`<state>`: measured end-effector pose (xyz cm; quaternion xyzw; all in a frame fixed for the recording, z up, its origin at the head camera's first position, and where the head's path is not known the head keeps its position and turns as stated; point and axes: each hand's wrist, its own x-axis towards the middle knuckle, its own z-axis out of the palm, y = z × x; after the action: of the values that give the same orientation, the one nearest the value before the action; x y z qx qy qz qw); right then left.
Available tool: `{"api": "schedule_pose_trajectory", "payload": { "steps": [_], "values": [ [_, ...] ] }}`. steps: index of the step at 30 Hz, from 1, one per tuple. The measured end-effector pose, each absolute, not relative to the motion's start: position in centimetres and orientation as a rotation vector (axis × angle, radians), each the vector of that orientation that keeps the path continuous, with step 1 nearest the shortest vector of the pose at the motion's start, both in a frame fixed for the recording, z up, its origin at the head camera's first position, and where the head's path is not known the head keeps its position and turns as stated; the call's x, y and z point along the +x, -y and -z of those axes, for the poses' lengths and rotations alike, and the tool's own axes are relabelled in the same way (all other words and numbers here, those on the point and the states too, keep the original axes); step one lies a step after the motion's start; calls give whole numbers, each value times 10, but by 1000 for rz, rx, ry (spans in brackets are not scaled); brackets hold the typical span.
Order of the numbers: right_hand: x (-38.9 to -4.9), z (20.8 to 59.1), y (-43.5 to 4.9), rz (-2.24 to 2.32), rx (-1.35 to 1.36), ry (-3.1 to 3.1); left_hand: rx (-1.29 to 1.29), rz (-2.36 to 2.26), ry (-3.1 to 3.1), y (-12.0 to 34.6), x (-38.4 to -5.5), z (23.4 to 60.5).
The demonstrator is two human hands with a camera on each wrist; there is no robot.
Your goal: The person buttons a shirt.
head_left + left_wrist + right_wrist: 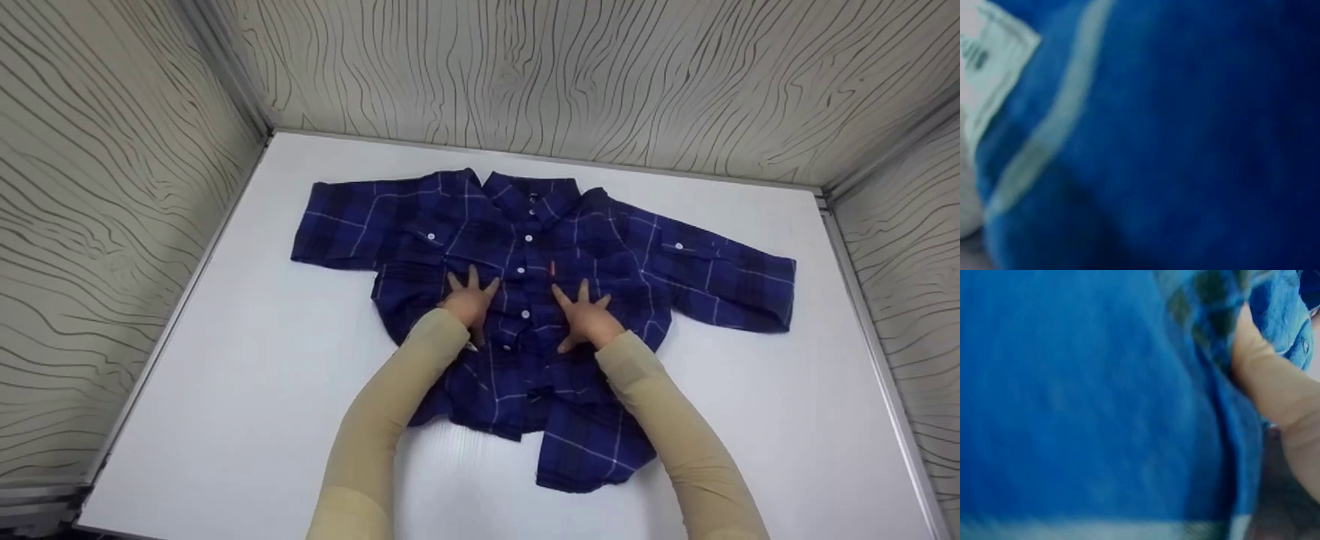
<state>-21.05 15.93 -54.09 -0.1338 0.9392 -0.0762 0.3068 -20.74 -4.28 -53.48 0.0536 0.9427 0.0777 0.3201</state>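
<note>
Head view puts the shirt [517,292] directly under the fingers: the left hand [466,304] and the right hand [591,322] rest on its front, 1 on each side of the button row [529,238], neither plainly nearer to it. All visible fingers are spread wide and lie along the cloth, tips toward the table's far edge.

The shirt's longest spread runs from sleeve to sleeve, the left sleeve [337,217] toward the table's far left corner, the right sleeve [735,281] toward the right edge. Its collar [510,193] faces the far edge, its uneven, rumpled hem the near edge, dropping lower on the right side.

Left wrist view is mostly blurred blue cloth, with a white label [999,62] at its corner; right wrist view shows the thumb [1269,371] against a fold, and whether it pinches any I cannot tell there.

The table [225,360] is white, enclosed on 3 sides by wood-grain-patterned walls [525,75] with grey metal strips at the joins.
</note>
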Motion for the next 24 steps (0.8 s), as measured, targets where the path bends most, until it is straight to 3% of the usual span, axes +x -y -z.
{"api": "schedule_pose_trajectory", "payload": {
  "steps": [13,21,24],
  "values": [
    [-254,546,-165,361,-314,-2509,163,-373,-2535,53,-241,537],
    [-252,538,-152,327,-348,-2646,154,-250,-2605,38,-241,529],
    [-253,536,-138,562,-309,-2820,212,-405,-2705,29,-248,532]
  ]
}}
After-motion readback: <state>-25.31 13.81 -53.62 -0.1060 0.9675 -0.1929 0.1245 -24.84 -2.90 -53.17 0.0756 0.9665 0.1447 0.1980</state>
